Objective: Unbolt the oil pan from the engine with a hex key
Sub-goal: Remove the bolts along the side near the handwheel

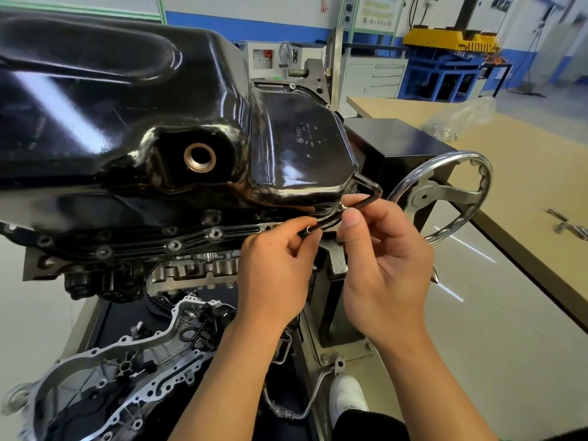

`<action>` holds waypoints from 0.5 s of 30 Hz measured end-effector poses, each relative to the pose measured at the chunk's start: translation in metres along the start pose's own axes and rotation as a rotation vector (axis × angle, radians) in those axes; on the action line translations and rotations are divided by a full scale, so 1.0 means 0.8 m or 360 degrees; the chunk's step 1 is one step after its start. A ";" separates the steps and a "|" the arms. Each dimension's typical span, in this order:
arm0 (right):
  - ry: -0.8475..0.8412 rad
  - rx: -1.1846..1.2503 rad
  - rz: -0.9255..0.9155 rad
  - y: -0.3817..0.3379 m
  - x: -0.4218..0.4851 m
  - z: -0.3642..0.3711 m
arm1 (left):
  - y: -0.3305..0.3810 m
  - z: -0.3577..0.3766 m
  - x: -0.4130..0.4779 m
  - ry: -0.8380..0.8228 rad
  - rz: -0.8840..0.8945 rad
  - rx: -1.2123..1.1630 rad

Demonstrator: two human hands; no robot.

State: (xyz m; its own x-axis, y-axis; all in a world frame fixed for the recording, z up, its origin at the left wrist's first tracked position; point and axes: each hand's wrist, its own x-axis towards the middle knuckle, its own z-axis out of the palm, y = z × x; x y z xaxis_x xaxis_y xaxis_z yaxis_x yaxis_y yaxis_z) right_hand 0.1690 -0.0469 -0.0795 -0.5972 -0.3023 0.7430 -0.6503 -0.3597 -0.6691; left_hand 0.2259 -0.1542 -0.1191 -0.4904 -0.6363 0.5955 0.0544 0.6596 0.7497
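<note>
The glossy black oil pan (127,106) sits on top of the upturned engine, with a brass drain hole (199,158) in its side. Several bolts (214,233) line the flange along its lower edge. A dark L-shaped hex key (366,203) has its bend by the pan's near right corner. My right hand (381,265) pinches its long arm between thumb and fingers. My left hand (273,265) pinches a dark rod end just left of that, at the flange. Whether the key's tip sits in a bolt is hidden.
A chrome handwheel (445,192) on the engine stand is just right of my hands. An aluminium cover (127,370) and loose parts lie on the tray below. A wooden bench (525,186) at right holds a plastic bag (461,117) and tools (569,224). My white shoe (346,396) is below.
</note>
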 end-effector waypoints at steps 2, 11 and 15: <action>-0.0007 0.0011 -0.0004 0.000 0.000 0.000 | 0.001 0.000 0.000 0.0026 0.0017 -0.0025; 0.0460 0.0208 -0.0052 -0.019 0.011 -0.036 | 0.051 0.021 0.004 0.0014 0.0134 -0.0363; 0.1008 0.0151 -0.0053 -0.031 0.034 -0.103 | 0.103 0.074 0.005 -0.0184 -0.0034 -0.0724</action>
State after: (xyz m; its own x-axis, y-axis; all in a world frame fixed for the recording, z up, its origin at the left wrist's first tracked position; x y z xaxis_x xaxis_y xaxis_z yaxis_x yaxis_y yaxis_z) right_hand 0.1303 0.0261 -0.0441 -0.7580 0.2799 0.5892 -0.6462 -0.4451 -0.6199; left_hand 0.1770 -0.0787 -0.0722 -0.5878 -0.5822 0.5617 0.4063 0.3879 0.8273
